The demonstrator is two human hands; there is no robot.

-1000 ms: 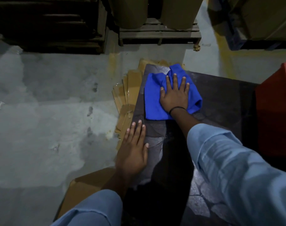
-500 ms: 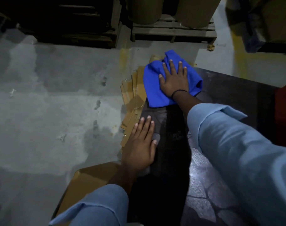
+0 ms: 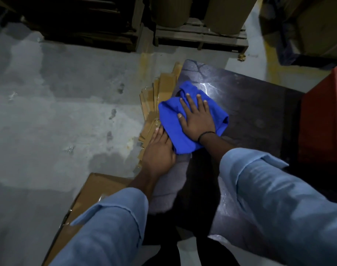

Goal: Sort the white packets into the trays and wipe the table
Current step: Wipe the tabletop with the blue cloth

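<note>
Pressing rumpled blue cloth point(image 3: 171, 127) w/ flat right hand point(image 3: 197, 120).

Right hand point(image 3: 197, 120) presses flat on blue cloth point(image 3: 171, 127) at dark table point(image 3: 256, 112) left edge; left hand point(image 3: 159, 150) flat beside it, fingertips under cloth; red crate point(image 3: 321, 120) right.
</note>
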